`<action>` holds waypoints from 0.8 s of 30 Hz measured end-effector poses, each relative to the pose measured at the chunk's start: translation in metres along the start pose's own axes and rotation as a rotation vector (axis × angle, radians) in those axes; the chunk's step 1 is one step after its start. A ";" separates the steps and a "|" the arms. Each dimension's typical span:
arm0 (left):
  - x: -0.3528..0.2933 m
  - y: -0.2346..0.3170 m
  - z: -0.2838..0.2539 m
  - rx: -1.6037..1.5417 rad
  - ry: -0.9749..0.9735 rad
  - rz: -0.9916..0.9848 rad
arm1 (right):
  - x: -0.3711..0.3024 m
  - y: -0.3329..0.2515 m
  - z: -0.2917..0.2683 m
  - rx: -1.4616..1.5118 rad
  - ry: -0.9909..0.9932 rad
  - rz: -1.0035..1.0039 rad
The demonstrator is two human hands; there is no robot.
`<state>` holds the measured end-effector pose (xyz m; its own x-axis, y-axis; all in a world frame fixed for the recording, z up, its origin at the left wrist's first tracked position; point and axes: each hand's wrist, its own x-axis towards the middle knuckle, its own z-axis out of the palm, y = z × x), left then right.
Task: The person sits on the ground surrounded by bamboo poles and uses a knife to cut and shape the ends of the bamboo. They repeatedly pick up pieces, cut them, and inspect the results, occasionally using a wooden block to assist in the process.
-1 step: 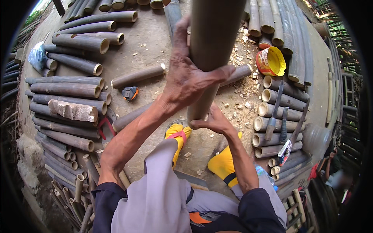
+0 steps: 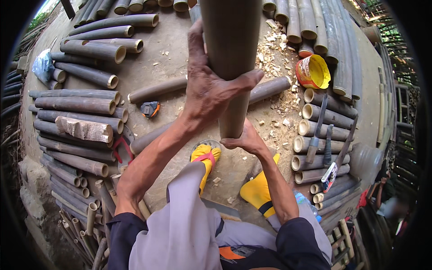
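A thick dark bamboo tube (image 2: 231,40) stands raised in front of me, its top running out of the upper edge of the view. My left hand (image 2: 210,87) is wrapped round its middle, thumb across the near side and fingers behind. Lower down, my right hand (image 2: 246,139) grips the bottom end, its thumb under the rim; the other fingers are partly hidden. Behind the held tube, another bamboo piece (image 2: 270,89) lies on the ground, and a shorter one (image 2: 157,90) lies to the left.
Bamboo tubes (image 2: 74,105) line the left side, with more (image 2: 310,128) at right. A long-bladed knife (image 2: 317,126) and a saw (image 2: 335,166) rest on the right stack. Near them are a yellow-red tub (image 2: 313,72) and wood chips (image 2: 274,108). A tape measure (image 2: 150,109) lies left.
The upper part of the bamboo tube has swung left, leaving it more upright. My left hand has shifted slightly left with it; my right hand stays at the bottom end.
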<state>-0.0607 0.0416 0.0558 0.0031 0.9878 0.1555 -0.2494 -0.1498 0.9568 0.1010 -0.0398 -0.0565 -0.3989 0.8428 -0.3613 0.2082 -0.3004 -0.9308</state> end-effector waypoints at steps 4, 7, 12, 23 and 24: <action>-0.003 -0.010 -0.007 -0.010 -0.002 0.069 | -0.002 0.017 0.002 -0.064 0.096 0.049; 0.008 -0.005 -0.011 -0.043 0.015 0.024 | -0.006 0.021 -0.009 -0.088 0.099 0.080; 0.022 -0.036 -0.040 -0.373 0.149 -0.132 | -0.029 -0.018 -0.041 -0.343 0.053 0.087; -0.013 -0.081 -0.013 -0.967 0.197 -0.594 | -0.137 -0.182 -0.136 -0.750 0.145 0.210; -0.012 -0.079 -0.010 -1.017 0.230 -0.628 | -0.146 -0.197 -0.136 -0.730 0.253 0.192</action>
<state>-0.0504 0.0424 -0.0244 0.2500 0.8766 -0.4111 -0.9117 0.3561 0.2048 0.2396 -0.0426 0.1871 -0.1002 0.9079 -0.4069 0.8201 -0.1562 -0.5505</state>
